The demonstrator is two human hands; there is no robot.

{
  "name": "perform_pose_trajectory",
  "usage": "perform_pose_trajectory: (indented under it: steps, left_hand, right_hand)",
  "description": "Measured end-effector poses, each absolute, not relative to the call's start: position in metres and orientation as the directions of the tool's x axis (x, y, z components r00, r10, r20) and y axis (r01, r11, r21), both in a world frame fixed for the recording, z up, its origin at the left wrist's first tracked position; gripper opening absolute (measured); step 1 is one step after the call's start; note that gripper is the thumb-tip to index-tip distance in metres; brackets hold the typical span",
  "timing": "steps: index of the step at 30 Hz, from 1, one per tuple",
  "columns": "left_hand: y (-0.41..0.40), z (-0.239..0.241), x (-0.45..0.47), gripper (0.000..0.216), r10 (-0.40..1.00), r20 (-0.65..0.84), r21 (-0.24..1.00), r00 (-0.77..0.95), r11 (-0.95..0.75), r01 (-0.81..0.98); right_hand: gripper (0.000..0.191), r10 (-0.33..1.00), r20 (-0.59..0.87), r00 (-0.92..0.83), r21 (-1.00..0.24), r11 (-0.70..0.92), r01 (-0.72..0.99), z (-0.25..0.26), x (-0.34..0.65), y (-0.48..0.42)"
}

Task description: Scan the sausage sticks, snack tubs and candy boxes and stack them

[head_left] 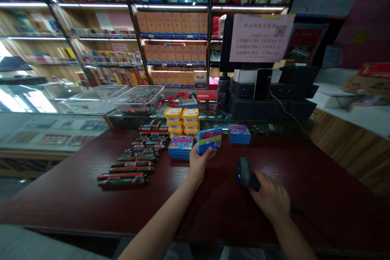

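Fg dimly lit, upper L + ctr shelving (pixel 209 28) lit by LED strips (pixel 170 7), far-L blown out, side edges blurred + stretched.

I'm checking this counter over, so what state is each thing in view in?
Held box: in the left grip, barcode showing
Scanner: in the right grip, blue light lit
Tubs: stacked, lids on
Left boxes: stacked
Right boxes: stacked
Sticks: lying side by side
Bin: open, things inside
Shelf lights: lit

Pink sign (pixel 260 38): "200元/15次", "300元/28次", "500元/60次"; blue packet (pixel 210 139): print illegible.
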State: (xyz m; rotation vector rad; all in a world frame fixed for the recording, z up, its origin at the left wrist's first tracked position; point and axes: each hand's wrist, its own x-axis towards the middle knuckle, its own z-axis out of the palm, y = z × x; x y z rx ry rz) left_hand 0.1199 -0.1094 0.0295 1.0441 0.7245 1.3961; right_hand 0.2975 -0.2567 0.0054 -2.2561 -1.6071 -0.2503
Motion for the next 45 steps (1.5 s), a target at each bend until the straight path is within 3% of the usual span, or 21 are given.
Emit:
perform_pose_trajectory:
  steps: [4,7,10,13,15,19,28,33,38,42,45]
  left_hand:
    - [-0.133,0.023,0.099,0.056,0.999,0.039,0.818,0.026,-0.017,-0.574]
    - [-0.136,0.017,0.088,0.055,1.000,-0.004,0.803,0.028,0.020,-0.596]
    - [-0.133,0.012,0.083,0.050,0.998,-0.059,0.821,0.021,0.060,-0.568]
    - [-0.131,0.008,0.083,0.045,0.995,-0.092,0.842,0.026,0.092,-0.532]
    - [-0.131,0.008,0.083,0.043,0.994,-0.101,0.848,0.041,0.107,-0.518]
    - [-0.133,0.008,0.084,0.043,0.994,-0.102,0.856,0.042,0.110,-0.504]
    - [-0.133,0.010,0.085,0.046,0.997,-0.079,0.879,0.027,0.083,-0.469]
    - [-0.134,0.007,0.085,0.044,0.999,-0.035,0.903,0.016,0.039,-0.427]
    - [-0.136,0.015,0.088,0.035,0.995,0.103,0.964,0.002,-0.099,-0.246]
    - [-0.128,0.038,0.083,0.026,0.959,0.269,0.949,-0.090,-0.280,-0.146]
    - [-0.115,0.060,0.066,0.019,0.834,0.497,0.867,-0.238,-0.492,0.087]
  right_hand:
    - [0.041,0.903,0.328,0.279,-0.249,-0.202,0.947,0.013,0.295,-0.258]
    - [0.032,0.936,0.276,0.218,-0.330,-0.120,0.936,0.028,0.290,-0.262]
    - [0.029,0.942,0.259,0.213,-0.507,-0.055,0.860,0.045,0.282,-0.267]
    - [0.035,0.945,0.273,0.179,-0.722,0.078,0.687,0.058,0.271,-0.273]
    - [0.036,0.945,0.271,0.183,-0.802,0.116,0.586,0.062,0.265,-0.276]
    - [0.039,0.937,0.252,0.243,-0.857,0.099,0.505,0.062,0.257,-0.281]
    - [0.037,0.933,0.242,0.265,-0.852,0.074,0.519,0.059,0.261,-0.287]
    - [0.038,0.926,0.272,0.261,-0.753,0.036,0.657,0.054,0.274,-0.287]
    - [0.028,0.901,0.276,0.336,-0.378,-0.219,0.900,0.049,0.288,-0.276]
    - [0.025,0.867,0.314,0.387,-0.175,-0.348,0.921,0.046,0.289,-0.264]
    - [0.022,0.856,0.380,0.351,-0.111,-0.335,0.936,0.038,0.289,-0.257]
